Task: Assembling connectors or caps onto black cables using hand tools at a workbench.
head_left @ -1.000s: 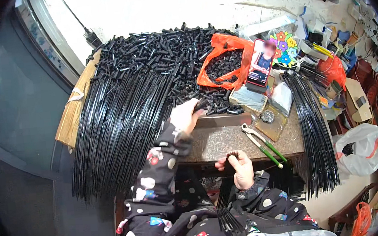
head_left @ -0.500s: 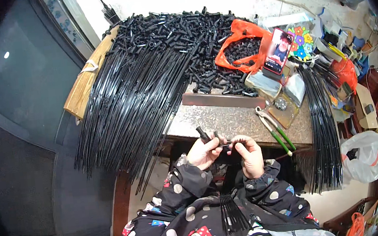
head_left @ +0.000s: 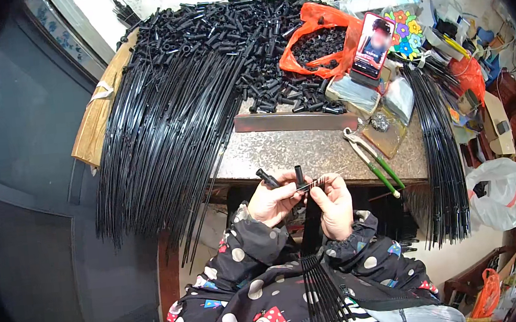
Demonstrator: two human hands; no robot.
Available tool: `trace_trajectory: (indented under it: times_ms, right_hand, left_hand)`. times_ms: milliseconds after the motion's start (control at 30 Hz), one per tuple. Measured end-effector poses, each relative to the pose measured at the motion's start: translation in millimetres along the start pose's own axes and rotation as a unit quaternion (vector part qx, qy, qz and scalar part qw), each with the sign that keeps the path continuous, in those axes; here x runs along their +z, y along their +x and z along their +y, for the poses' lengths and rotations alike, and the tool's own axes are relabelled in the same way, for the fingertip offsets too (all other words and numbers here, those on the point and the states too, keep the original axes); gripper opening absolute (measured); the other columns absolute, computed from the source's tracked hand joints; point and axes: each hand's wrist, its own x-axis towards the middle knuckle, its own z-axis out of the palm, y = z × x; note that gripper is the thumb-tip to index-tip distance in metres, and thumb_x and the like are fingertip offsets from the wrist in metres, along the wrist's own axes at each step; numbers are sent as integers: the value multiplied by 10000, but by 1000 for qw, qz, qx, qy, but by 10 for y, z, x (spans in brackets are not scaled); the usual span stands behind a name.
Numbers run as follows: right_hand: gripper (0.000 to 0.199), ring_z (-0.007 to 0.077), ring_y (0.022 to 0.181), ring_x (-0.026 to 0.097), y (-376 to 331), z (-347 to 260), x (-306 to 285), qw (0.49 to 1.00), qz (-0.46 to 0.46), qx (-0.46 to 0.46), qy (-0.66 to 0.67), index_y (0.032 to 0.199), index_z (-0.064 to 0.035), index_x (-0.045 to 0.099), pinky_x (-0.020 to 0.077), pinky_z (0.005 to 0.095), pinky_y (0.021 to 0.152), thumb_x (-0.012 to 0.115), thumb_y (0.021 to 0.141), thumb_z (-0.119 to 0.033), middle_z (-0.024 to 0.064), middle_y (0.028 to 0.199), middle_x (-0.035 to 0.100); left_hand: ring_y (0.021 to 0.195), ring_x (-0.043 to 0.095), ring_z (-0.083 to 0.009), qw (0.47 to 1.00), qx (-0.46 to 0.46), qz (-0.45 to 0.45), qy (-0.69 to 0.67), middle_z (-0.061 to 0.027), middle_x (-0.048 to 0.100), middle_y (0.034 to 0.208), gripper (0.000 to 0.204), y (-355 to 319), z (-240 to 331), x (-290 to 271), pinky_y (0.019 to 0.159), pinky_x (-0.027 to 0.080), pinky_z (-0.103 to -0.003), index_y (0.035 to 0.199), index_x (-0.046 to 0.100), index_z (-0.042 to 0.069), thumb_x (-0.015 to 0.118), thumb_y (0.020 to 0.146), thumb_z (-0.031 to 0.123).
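The left hand (head_left: 268, 206) is curled closed around a black tube (head_left: 266, 178), which slants up out of the fist, while a second black tube (head_left: 299, 175) stands nearly upright at its fingertips. Close beside it, the right hand (head_left: 335, 209) pinches the upper ends of some thin black rods (head_left: 314, 273), whose lower ends fan out over the lap. Both hands meet just in front of the near edge of the table (head_left: 257, 155). Beyond them lies a flat metal bar (head_left: 294, 122), with green-handled pincers (head_left: 378, 175) to the right; farther back are a heap of black tubes (head_left: 208, 35), an orange-red bag (head_left: 349, 28) and a phone (head_left: 374, 45).
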Motion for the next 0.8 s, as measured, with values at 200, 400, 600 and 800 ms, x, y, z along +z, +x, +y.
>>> trace_trajectory:
  times_ms: [200,400,600,800]
  right_hand:
    - [219,115,783,532,33,-3,1,1000,-6,0,0,951,-33,453,438,237,727,583,785,28,43,871,536]
    - [231,109,818,520,29,-24,11,1000,-13,1,0,965,-36,458,430,233,741,585,783,29,31,881,529]
    - [232,104,809,517,29,-13,-4,999,-23,27,-4,966,-40,460,429,229,742,586,783,27,27,881,527]
    - [233,101,796,519,42,-13,14,1000,-24,14,-13,969,-41,461,438,228,727,588,784,23,26,878,529]
  left_hand:
    - [782,595,-137,999,19,7,29,-110,597,978,209,-8,7,-12,709,500,-231,996,559,-15,563,787,-17]
    - [796,593,-142,999,12,15,28,-95,596,958,221,10,5,-63,718,494,-238,1001,552,-9,572,781,-18]
    - [815,591,-144,999,32,7,36,-90,595,953,243,-7,7,-23,739,489,-241,1014,545,-4,586,775,-12]
    - [832,586,-152,997,22,28,70,-84,596,945,258,-46,46,-20,747,484,-259,1021,544,-1,595,769,-10]
